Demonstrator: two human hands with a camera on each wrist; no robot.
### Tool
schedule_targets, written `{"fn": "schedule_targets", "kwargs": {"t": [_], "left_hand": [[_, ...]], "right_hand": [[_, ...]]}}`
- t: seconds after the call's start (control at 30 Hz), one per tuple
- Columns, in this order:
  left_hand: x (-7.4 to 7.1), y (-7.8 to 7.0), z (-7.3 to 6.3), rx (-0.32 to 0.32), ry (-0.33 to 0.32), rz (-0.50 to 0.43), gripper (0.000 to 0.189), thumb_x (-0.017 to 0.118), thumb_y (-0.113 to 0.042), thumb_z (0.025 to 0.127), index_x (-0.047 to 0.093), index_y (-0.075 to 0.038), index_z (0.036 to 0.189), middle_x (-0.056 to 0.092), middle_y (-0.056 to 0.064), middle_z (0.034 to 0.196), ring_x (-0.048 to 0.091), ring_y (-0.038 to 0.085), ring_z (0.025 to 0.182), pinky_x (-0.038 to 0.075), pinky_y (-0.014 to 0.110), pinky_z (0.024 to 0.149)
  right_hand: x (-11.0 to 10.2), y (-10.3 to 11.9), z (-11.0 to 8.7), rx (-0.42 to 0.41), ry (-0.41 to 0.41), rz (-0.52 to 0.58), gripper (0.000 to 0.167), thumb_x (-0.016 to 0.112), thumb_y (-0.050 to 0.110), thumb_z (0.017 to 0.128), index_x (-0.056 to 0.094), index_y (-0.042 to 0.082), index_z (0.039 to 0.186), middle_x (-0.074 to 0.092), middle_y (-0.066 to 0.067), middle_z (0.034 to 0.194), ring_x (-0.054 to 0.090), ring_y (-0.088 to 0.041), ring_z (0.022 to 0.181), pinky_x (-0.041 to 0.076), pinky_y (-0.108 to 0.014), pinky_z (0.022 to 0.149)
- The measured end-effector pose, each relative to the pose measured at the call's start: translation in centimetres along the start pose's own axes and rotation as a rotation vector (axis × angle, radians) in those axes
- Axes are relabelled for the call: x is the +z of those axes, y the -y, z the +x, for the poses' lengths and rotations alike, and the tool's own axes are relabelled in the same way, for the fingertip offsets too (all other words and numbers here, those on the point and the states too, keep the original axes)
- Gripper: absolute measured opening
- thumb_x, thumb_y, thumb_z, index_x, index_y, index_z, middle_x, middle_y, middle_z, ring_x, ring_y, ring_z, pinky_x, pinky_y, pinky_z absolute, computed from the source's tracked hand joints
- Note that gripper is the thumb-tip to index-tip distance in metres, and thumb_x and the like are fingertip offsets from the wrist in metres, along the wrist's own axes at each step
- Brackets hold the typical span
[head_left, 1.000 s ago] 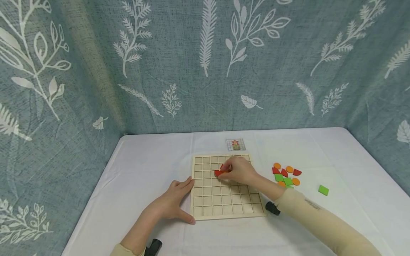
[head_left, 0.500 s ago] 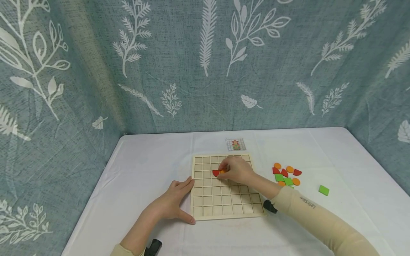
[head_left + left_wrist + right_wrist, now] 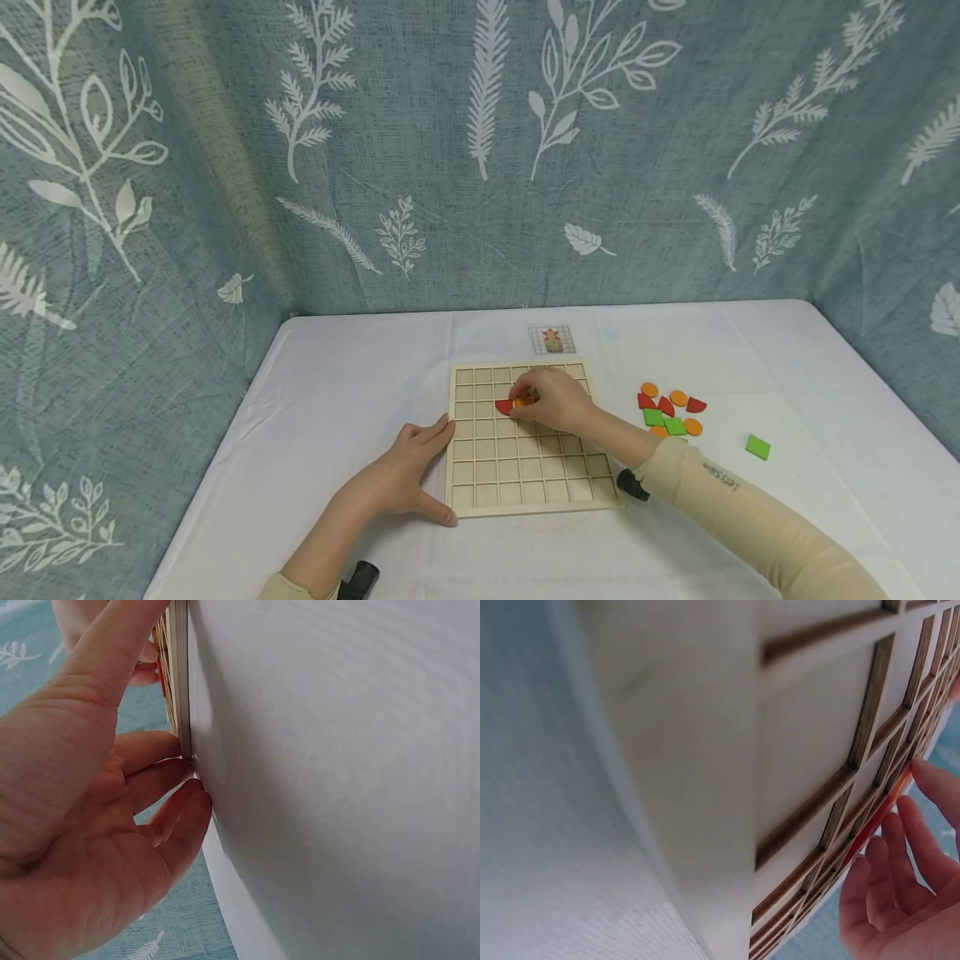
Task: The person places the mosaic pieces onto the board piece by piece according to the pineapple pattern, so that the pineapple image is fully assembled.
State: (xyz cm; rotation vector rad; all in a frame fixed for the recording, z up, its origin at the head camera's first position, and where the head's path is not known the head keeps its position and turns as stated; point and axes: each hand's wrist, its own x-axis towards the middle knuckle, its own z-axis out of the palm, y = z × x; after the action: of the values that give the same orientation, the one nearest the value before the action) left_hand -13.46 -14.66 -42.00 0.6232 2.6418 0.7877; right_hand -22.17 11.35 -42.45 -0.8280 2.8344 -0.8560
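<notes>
A wooden grid board lies on the table. Over its upper middle, my right hand pinches an orange piece between thumb and fingers, down at the grid; its outline is mostly covered. Just left of it a red curved-edge piece lies on the board. The right wrist view has the same fingertips touching orange at the grid, with red beside it. My left hand rests against the board's left edge, thumb and fingers spread. The left wrist view shows that hand with fingertips touching the board's side.
Right of the board lies a group of loose pieces: orange discs, red quarter-rounds and green tiles. One green tile lies apart farther right. A small pattern card sits behind the board. A patterned curtain hangs behind the table.
My right hand has shifted slightly left over the board. The red piece has also moved slightly left and shows more clearly. The left hand has stayed at the board's edge.
</notes>
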Motion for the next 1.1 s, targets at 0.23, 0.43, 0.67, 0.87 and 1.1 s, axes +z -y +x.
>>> {"fn": "schedule_targets", "kwargs": {"t": [0.23,0.43,0.67,0.87,1.1], "left_hand": [[0.0,0.0,0.1,0.000,-0.001,0.000,0.121,0.093,-0.043,0.056,0.032,0.001,0.150,0.025,0.015,0.158,0.033,0.029,0.127,0.037,0.051,0.104],[0.0,-0.1,0.0,-0.012,0.003,-0.008,0.120,0.094,-0.041,0.057,0.032,0.000,0.151,0.025,0.014,0.158,0.032,0.029,0.128,0.036,0.051,0.105],[0.0,-0.2,0.1,-0.023,0.004,-0.004,0.120,0.094,-0.041,0.056,0.032,0.000,0.151,0.025,0.013,0.159,0.032,0.029,0.129,0.036,0.050,0.105],[0.1,-0.3,0.2,-0.032,0.002,-0.005,0.120,0.094,-0.040,0.055,0.033,-0.001,0.151,0.025,0.012,0.159,0.032,0.028,0.129,0.036,0.050,0.106],[0.2,-0.1,0.2,-0.028,-0.005,0.007,0.121,0.094,-0.042,0.055,0.033,-0.001,0.151,0.025,0.012,0.159,0.033,0.028,0.128,0.036,0.049,0.105]], "right_hand": [[0.0,-0.1,0.0,-0.005,-0.008,-0.011,0.015,0.080,0.022,0.081,0.074,0.014,0.093,0.066,0.006,0.085,0.053,-0.008,0.073,0.045,-0.025,0.064],[0.1,-0.1,0.0,0.001,-0.005,-0.012,0.015,0.080,0.024,0.082,0.074,0.014,0.093,0.065,0.006,0.084,0.053,-0.007,0.072,0.045,-0.024,0.063],[0.0,-0.2,-0.1,-0.008,-0.010,-0.016,0.012,0.078,0.022,0.083,0.074,0.015,0.092,0.064,0.007,0.083,0.051,-0.008,0.071,0.044,-0.024,0.062],[-0.5,-0.5,-0.4,0.000,-0.013,0.048,0.008,0.073,0.021,0.088,0.074,0.015,0.093,0.067,0.005,0.089,0.055,-0.006,0.068,0.047,-0.025,0.060],[-2.3,-1.5,-1.6,0.077,-0.067,0.177,0.015,0.070,0.022,0.090,0.074,0.010,0.100,0.067,0.001,0.095,0.056,-0.013,0.076,0.048,-0.029,0.065]]}}
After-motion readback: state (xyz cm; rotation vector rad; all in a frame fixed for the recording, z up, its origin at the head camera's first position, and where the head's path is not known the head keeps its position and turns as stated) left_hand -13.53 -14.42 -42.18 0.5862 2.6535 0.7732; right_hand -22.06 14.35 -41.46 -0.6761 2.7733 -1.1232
